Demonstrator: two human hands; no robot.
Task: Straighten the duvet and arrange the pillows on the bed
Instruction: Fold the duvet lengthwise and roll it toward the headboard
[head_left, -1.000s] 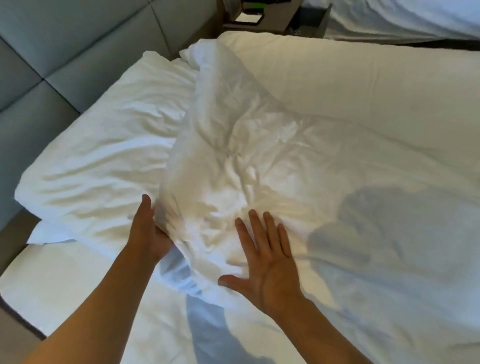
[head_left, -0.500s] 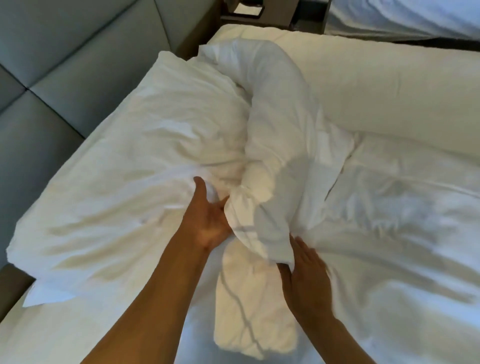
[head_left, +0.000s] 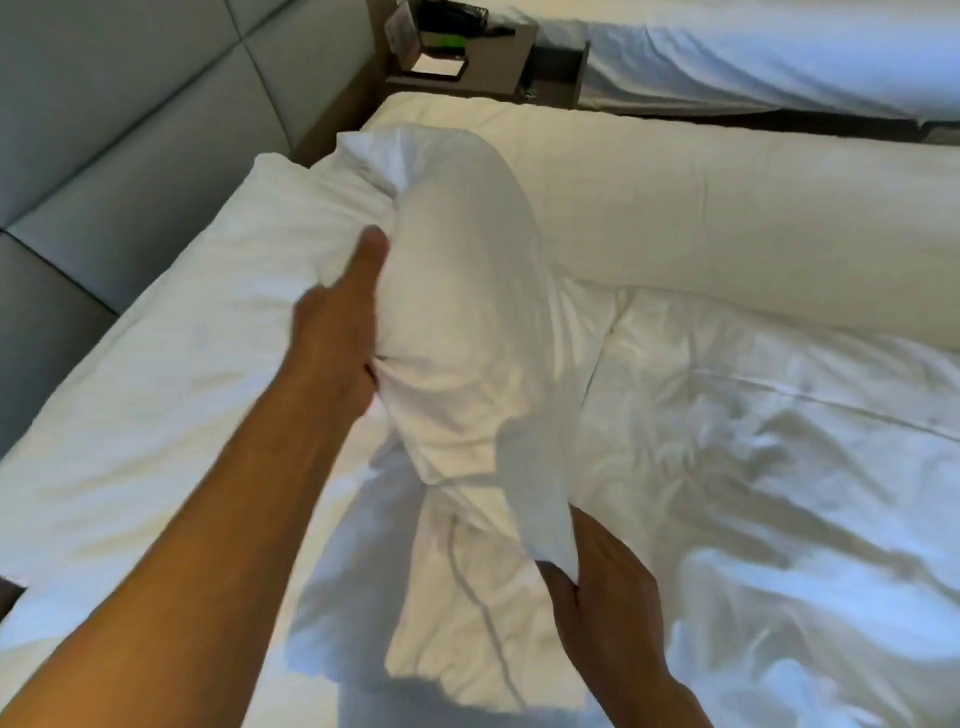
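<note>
Both hands hold a white pillow (head_left: 467, 322) raised on its edge above the bed.

The pillow stands up in the middle of the scene, its far corner near the headboard (head_left: 130, 130) and its near end hanging down over the crumpled sheet. The left hand (head_left: 337, 332) is closed on the left side of the pillow, with the thumb lying up along the cloth and the fingers hidden in a fold. The right hand (head_left: 602, 587) pinches the near lower corner of the pillow from below. A second pillow (head_left: 182, 338) lies flat at the left, just beside the headboard. The duvet (head_left: 753, 457) lies wrinkled at the right, and a long rolled part of it runs along the far side. Far behind stands a nightstand (head_left: 483, 57) with dark things on it, and another bed (head_left: 779, 57) is at the far right.
</note>
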